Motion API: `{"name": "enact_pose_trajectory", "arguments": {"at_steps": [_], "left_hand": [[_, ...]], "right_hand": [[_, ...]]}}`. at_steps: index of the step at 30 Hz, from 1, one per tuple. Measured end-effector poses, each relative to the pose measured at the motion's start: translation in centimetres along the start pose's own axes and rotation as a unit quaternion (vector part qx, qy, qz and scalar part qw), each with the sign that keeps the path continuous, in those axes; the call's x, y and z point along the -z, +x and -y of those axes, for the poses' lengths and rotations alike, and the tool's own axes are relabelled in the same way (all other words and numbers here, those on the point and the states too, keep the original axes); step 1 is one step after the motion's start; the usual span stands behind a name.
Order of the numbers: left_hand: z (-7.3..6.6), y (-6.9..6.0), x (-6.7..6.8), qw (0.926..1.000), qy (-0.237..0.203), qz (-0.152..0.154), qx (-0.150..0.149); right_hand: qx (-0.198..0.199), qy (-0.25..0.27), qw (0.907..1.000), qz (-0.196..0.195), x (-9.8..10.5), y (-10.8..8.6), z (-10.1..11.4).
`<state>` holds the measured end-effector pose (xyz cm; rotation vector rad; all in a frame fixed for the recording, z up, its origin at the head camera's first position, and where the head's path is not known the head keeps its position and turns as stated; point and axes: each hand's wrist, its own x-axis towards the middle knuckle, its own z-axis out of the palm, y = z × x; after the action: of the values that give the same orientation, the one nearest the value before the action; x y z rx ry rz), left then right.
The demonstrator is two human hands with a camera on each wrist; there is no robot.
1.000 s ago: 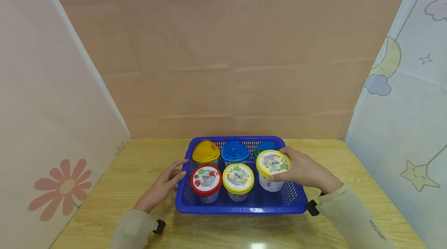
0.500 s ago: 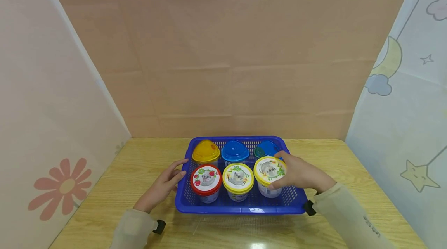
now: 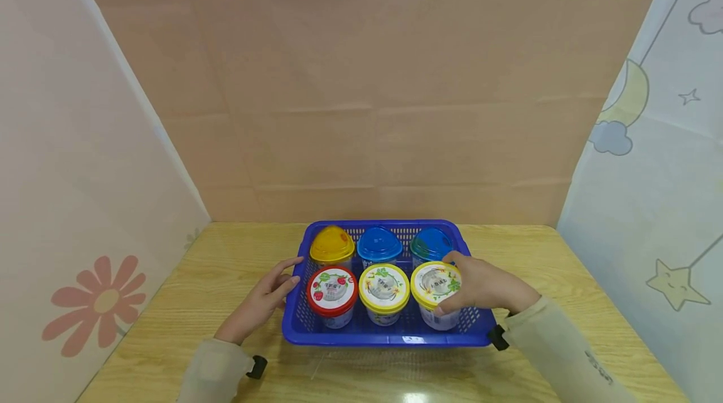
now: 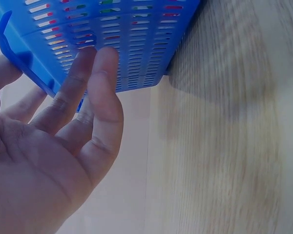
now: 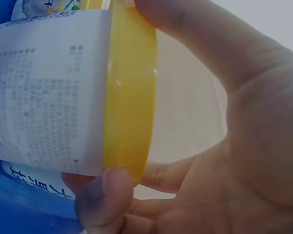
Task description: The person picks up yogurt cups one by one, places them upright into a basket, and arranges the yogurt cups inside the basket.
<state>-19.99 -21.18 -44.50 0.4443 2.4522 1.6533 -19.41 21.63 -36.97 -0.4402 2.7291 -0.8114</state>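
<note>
My right hand (image 3: 484, 282) holds a tub with a yellow lid (image 3: 436, 282) at the front right of a blue plastic basket (image 3: 373, 339). Thumb and fingers pinch the yellow lid's rim (image 5: 129, 97) from opposite sides in the right wrist view. The tub stands upright, its base low inside the basket. My left hand (image 3: 261, 302) touches the basket's left side. Relaxed, slightly bent fingers (image 4: 105, 92) lie by its slotted outer wall in the left wrist view. Beside the held tub are another yellow-lidded tub (image 3: 385, 290) and a red-lidded tub (image 3: 332, 292).
Behind them in the basket stand a cup with a yellow domed lid (image 3: 332, 245) and two blue-lidded cups, one in the middle (image 3: 380, 244) and one at right (image 3: 431, 245). The basket sits on a wooden table (image 3: 226, 252), against a brown back wall (image 3: 367, 108).
My right hand has lowered the yellow-lidded tub and brought it nearer the basket's front, in line with the other front tubs. The left hand has stayed at the basket's side.
</note>
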Motion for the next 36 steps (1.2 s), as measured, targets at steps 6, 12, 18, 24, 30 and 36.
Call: {"name": "enact_pose_trajectory", "arguments": {"at_steps": [6, 12, 18, 24, 30, 36], "left_hand": [[-0.1, -0.1, 0.1, 1.0, 0.001, 0.0, 0.003], [-0.1, -0.1, 0.0, 1.0, -0.002, 0.004, 0.009], [0.0, -0.1, 0.1, 1.0, -0.005, 0.004, 0.007], [0.0, 0.0, 0.1, 0.9999, -0.007, 0.005, 0.009], [-0.1, -0.1, 0.1, 0.9999, -0.002, 0.002, 0.012], [-0.2, 0.0, 0.1, 1.0, 0.002, 0.002, 0.003]], "right_hand": [[-0.004, -0.013, 0.9999, -0.002, -0.3, 0.3, 0.2], [-0.018, -0.031, 0.9993, 0.008, -0.5, 0.4, 0.5], [-0.019, -0.065, 0.9977, 0.004, -0.5, 0.3, 1.0], [-0.026, -0.094, 0.9952, -0.003, -0.7, 0.2, 1.5], [-0.047, -0.096, 0.9942, -0.006, -0.6, 0.2, 1.6], [-0.05, -0.122, 0.9912, -0.002, -0.4, 0.3, 1.8]]}}
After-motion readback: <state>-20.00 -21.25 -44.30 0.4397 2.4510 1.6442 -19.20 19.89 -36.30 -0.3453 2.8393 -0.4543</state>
